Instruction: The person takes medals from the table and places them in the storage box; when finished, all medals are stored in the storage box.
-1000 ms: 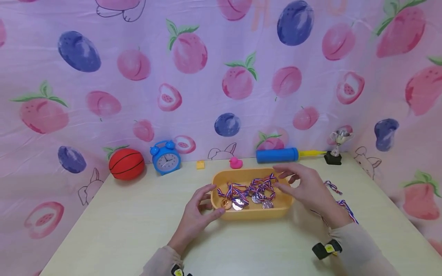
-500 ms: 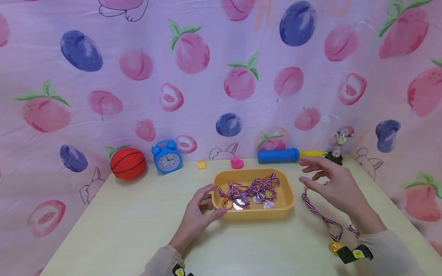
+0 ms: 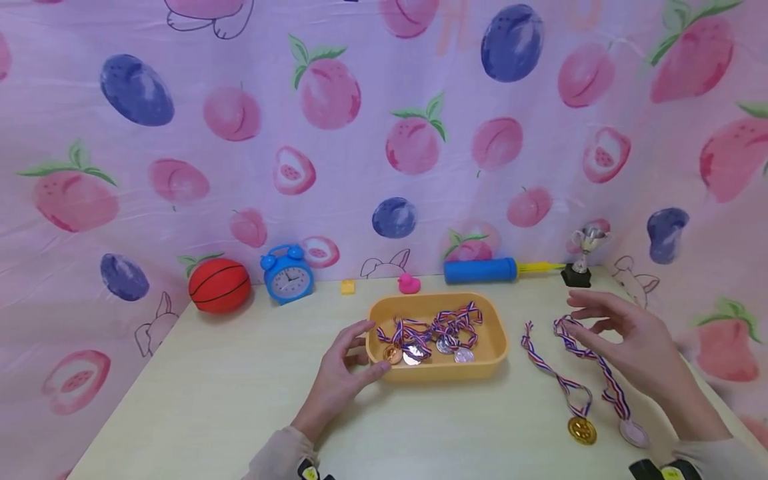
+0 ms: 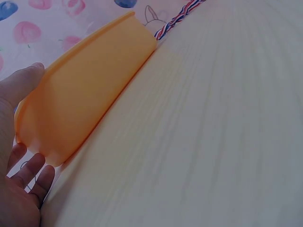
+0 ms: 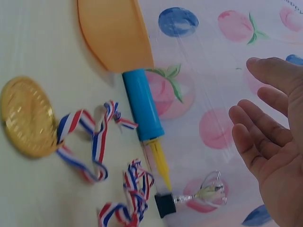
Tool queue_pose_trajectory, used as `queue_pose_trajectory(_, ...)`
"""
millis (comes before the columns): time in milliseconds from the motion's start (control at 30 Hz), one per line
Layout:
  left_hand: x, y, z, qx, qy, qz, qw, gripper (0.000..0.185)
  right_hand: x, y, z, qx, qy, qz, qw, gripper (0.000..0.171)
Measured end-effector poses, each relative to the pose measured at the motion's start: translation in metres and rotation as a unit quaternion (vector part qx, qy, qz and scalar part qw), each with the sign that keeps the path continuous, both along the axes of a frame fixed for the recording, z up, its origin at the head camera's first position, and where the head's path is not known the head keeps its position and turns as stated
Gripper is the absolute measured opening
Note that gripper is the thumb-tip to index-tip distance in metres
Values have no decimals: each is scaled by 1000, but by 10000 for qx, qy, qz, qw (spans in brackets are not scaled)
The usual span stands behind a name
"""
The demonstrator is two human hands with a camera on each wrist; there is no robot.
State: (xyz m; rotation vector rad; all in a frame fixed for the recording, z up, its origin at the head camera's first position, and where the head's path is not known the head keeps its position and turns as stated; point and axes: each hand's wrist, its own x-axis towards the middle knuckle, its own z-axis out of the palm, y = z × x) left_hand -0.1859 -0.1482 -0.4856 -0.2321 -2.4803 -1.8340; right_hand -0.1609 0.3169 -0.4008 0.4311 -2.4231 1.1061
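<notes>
A yellow plastic tub (image 3: 444,373) stands mid-table with several medals (image 3: 412,353) on tangled striped ribbons inside. My left hand (image 3: 339,373) holds its left end, thumb at the front rim and fingers curving round the end; the left wrist view has the thumb (image 4: 28,78) against the rim. To the tub's right, a gold medal (image 3: 582,431) lies with its ribbon stretched away from me. Beside it is a silver-coloured medal (image 3: 633,433), its ribbon (image 3: 606,373) partly beneath my right hand (image 3: 636,340) in the head view. That hand hovers with loosely bent fingers, holding nothing.
Along the back stand a red basketball (image 3: 219,285), blue alarm clock (image 3: 289,275), yellow block (image 3: 348,287) and pink duck (image 3: 409,283). A blue pump (image 3: 480,271) with a yellow nozzle and a small trophy cup (image 3: 585,253) follow at right. Printed cloth hangs behind the table.
My right hand has moved right, away from the tub's right end to above the silver-coloured medal's ribbon, uncovering both medals. My left hand and the tub stay put.
</notes>
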Motion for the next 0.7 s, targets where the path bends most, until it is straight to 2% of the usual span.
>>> queue_pose_trajectory(333, 0, 0, -1, -3, 9, 13, 10000, 71, 21, 32, -20, -262, 31, 95, 9996, 58)
queue_pose_trajectory(500, 0, 0, -1, -4, -45, 54, 10000, 71, 31, 47, -30, -180, -92, -4, 9998, 55)
queue_pose_trajectory(700, 0, 1, -1, -4, -65, 59, 10000, 72, 45, 59, -43, -61, -433, -355, 9984, 53)
